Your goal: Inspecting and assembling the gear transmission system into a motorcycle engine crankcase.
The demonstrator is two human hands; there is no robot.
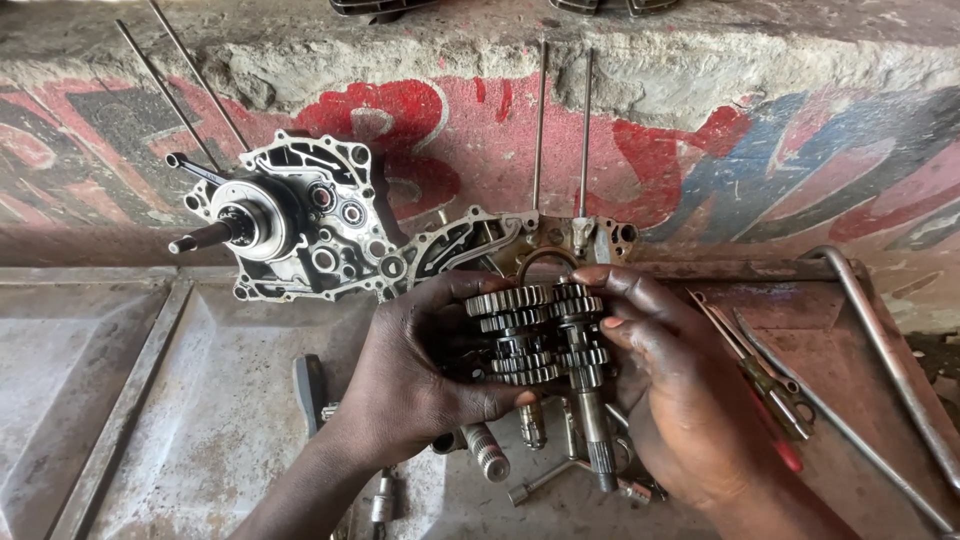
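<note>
My left hand [410, 375] and my right hand [680, 390] hold two meshed gear shafts [540, 335] upright between them, above a rusty metal tray. The left hand cups the left stack of steel gears; the right hand's fingers press on the right stack, whose splined shaft end [598, 440] points down. Behind the hands an aluminium engine crankcase half [300, 225] with a crankshaft leans against a painted wall.
A second case part [470, 245] with long studs [560, 130] stands behind the gears. Loose shafts and sockets [500, 450] lie under the hands. Pliers with red handles [775, 400], a screwdriver and a bent steel rod [890, 360] lie right. A dark tool [310, 390] lies left.
</note>
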